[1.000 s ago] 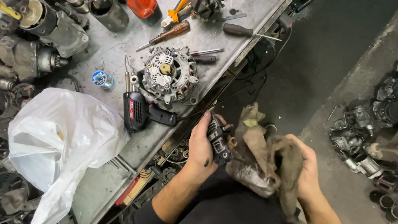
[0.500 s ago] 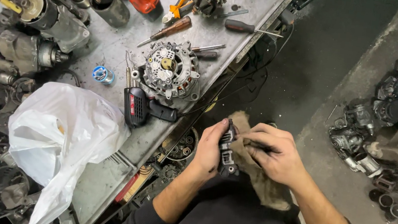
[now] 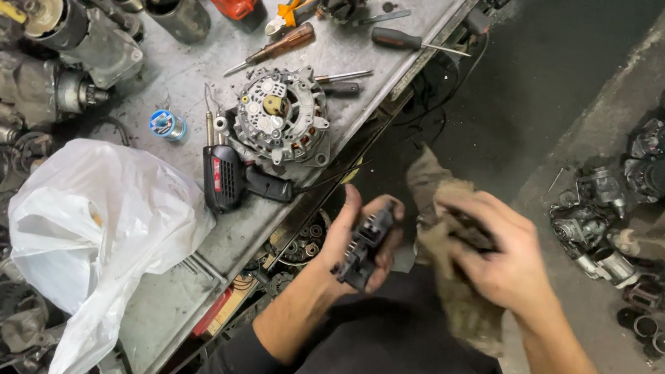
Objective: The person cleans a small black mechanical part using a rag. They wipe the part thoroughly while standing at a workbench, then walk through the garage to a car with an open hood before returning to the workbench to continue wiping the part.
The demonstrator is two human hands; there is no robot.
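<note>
I see my left hand (image 3: 356,236) curled around one small black part (image 3: 365,246), held off the bench (image 3: 157,309) edge at its 3 o'clock, likely so it can be wiped. My right hand (image 3: 502,254) is bunched tight on one dirty rag (image 3: 462,304), beside the part. On the bench: one alternator (image 3: 282,113), one black soldering gun (image 3: 236,179), one white plastic bag (image 3: 99,226), two screwdrivers.

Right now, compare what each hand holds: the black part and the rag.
The left hand grips a small black part, rigid and blocky; the right hand clutches a tan rag, limp and crumpled. The part fits within the palm, while the rag hangs well below the fist. Both are held off the workbench, close together.
</note>
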